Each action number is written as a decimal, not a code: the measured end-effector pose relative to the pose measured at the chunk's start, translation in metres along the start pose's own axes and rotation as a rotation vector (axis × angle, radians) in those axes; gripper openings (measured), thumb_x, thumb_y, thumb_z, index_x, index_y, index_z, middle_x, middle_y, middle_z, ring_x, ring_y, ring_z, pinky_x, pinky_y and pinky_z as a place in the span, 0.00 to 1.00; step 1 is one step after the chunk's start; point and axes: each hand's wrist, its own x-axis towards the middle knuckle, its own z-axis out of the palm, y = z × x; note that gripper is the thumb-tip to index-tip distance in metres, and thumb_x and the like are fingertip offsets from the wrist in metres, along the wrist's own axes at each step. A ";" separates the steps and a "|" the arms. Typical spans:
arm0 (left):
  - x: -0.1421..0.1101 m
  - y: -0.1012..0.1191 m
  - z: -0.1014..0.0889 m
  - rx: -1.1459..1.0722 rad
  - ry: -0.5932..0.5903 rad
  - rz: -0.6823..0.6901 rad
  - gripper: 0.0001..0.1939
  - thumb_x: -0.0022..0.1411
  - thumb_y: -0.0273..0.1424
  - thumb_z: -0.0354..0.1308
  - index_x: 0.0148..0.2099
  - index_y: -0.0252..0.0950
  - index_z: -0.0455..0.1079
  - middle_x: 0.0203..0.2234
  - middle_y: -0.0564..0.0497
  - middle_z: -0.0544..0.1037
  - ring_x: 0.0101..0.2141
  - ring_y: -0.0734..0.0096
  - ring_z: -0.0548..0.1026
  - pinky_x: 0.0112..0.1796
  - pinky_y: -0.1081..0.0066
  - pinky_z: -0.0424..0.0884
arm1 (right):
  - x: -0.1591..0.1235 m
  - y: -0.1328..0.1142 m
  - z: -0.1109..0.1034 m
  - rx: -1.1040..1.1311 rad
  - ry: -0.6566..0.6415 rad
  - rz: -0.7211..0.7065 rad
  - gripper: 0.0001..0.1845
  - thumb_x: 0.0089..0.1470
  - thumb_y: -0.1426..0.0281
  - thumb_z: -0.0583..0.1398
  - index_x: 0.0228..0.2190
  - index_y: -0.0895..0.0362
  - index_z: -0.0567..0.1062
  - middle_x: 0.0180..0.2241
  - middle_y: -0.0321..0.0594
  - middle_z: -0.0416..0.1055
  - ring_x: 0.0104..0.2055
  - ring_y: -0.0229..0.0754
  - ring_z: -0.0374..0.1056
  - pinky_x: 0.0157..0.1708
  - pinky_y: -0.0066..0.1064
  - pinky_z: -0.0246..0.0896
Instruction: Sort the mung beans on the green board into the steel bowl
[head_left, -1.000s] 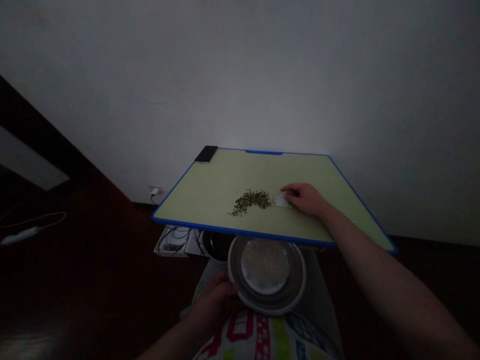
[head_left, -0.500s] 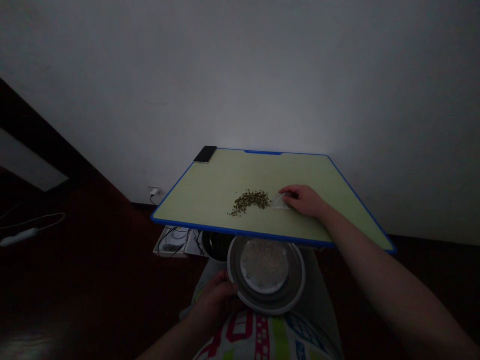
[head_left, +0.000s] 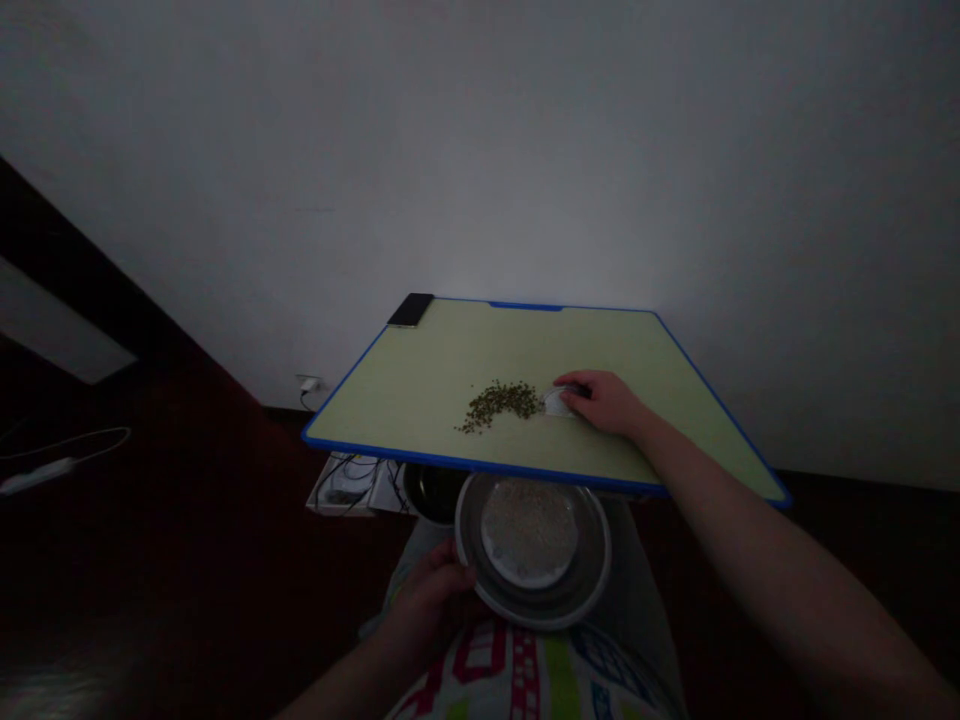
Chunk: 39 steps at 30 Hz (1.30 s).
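Right hand and pale, translucent, half-round flat piece at a heap of small, brown-green grains. Compared with the preceding half second, the hand has shifted slightly leftward, bringing the piece's leading edge to the heap's right end; whether edge and grains touch cannot be told. The curved heap, lying mid-desk on the pale yellow-green, blue-edged desk, shows no clear change, so the shift appears to be positioning rather than gathering. The right thumb and fingers pinch the piece. The left hand grips the rim of a round, grey metal bowl containing pale, grainy material, below the desk's near edge.
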 end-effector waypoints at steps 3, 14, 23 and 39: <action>0.000 0.000 -0.001 0.001 0.014 -0.006 0.15 0.44 0.23 0.65 0.38 0.35 0.76 0.32 0.47 0.85 0.37 0.56 0.82 0.48 0.55 0.74 | 0.000 -0.001 0.001 0.008 0.006 -0.011 0.18 0.54 0.69 0.59 0.46 0.58 0.80 0.34 0.43 0.79 0.30 0.41 0.69 0.33 0.31 0.62; -0.001 0.003 0.003 -0.008 0.050 -0.001 0.15 0.42 0.22 0.65 0.37 0.35 0.77 0.30 0.47 0.85 0.34 0.58 0.82 0.46 0.56 0.75 | -0.001 -0.005 0.002 0.030 0.016 -0.036 0.18 0.53 0.68 0.58 0.44 0.58 0.80 0.30 0.40 0.77 0.29 0.39 0.68 0.33 0.31 0.62; -0.002 0.002 0.003 0.005 0.079 -0.002 0.15 0.41 0.24 0.66 0.36 0.36 0.78 0.31 0.47 0.85 0.35 0.56 0.82 0.46 0.56 0.75 | -0.002 -0.002 0.002 0.041 0.001 -0.056 0.18 0.52 0.68 0.58 0.43 0.58 0.81 0.33 0.42 0.79 0.30 0.40 0.69 0.32 0.30 0.62; -0.001 0.004 0.001 0.045 0.054 0.000 0.15 0.43 0.24 0.66 0.38 0.35 0.77 0.33 0.46 0.85 0.36 0.57 0.82 0.44 0.58 0.76 | -0.002 -0.005 0.004 0.048 -0.002 -0.052 0.18 0.53 0.67 0.58 0.44 0.57 0.80 0.30 0.40 0.78 0.29 0.40 0.69 0.31 0.30 0.62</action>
